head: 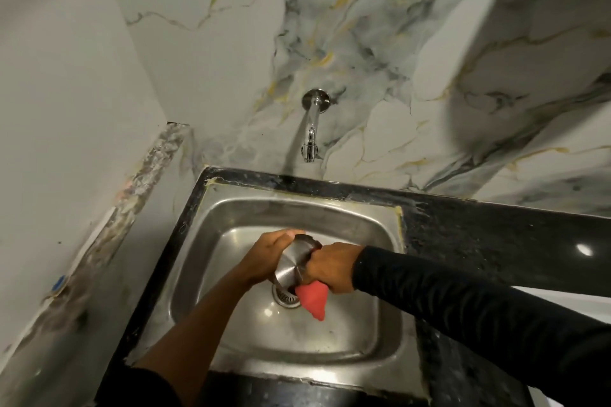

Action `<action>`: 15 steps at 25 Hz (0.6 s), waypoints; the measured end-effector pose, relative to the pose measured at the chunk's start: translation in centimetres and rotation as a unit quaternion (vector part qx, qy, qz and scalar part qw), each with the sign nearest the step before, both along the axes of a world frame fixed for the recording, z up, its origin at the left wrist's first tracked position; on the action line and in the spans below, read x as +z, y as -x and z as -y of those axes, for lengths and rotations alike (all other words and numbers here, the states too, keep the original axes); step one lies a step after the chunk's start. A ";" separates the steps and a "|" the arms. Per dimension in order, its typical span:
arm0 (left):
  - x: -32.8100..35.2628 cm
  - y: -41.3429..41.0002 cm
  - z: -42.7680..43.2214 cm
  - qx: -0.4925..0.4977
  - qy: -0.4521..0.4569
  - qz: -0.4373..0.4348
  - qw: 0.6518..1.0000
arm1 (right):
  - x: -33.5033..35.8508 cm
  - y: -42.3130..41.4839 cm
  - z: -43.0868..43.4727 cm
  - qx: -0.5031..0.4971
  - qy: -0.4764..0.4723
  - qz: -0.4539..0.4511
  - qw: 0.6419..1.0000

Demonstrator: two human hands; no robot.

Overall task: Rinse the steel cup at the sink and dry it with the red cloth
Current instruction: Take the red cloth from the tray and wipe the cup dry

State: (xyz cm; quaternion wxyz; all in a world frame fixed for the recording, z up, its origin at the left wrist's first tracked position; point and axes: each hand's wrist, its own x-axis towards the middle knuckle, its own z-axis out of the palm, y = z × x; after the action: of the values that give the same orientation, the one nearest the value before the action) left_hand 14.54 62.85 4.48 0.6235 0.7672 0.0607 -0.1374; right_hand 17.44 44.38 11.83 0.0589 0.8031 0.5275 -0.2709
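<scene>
Over the sink [231, 334], above its drain [285, 295]: red cloth [313, 299] bunched in the right hand [330, 266], grip closed on it and pressed to the cup [293, 263]. Cup tilted, base toward the camera, left hand [268, 249] clasped round its far side. Beyond the sink, tap [310, 139] dry, no water running. Rinse apparently done; drying under way, inside perhaps left.

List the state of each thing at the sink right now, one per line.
steel cup: held over the sink, base toward the camera
red cloth: bunched, pressed to the cup
left hand: gripping the cup
right hand: gripping the cloth
tap: no water visible
sink: basin drained
</scene>
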 end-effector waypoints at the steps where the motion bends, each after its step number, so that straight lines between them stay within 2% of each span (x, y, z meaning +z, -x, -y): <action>1: -0.6 -0.4 0.2 0.008 -0.007 0.009 1.000 | 0.3 -0.5 -0.2 0.009 0.026 0.033 0.999; 3: -1.2 -1.4 0.1 0.053 -0.010 0.021 0.998 | 1.1 -1.4 -0.1 -0.021 0.011 0.128 0.992; 5: -1.4 -2.4 -0.4 0.108 -0.015 0.015 0.994 | 1.8 -2.3 1.2 -0.130 -0.089 0.221 0.962; 7: -1.3 -3.3 -0.5 0.155 0.014 -0.020 0.988 | 2.0 -2.4 2.1 -0.246 -0.229 0.233 0.912; 8: -1.2 -3.8 -0.2 0.165 0.039 -0.036 0.985 | 1.6 -2.3 1.8 -0.263 -0.267 0.218 0.901; 9: -1.1 -4.3 0.2 0.167 0.064 -0.048 0.983 | 1.0 -2.3 1.2 -0.246 -0.272 0.204 0.908; 12: -0.5 -5.4 0.9 0.117 0.083 -0.051 0.988 | -1.8 -2.5 -1.0 -0.128 -0.184 0.176 0.959; 15: -0.9 -5.3 0.3 0.074 0.051 -0.084 0.992 | -3.1 -3.3 -1.6 -0.038 -0.157 0.218 0.962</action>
State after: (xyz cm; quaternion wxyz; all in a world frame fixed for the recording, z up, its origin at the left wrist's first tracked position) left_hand 19.84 62.52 3.61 0.6630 0.7137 0.1621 -0.1574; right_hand 20.75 45.98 8.77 0.0355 0.8614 0.5066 -0.0046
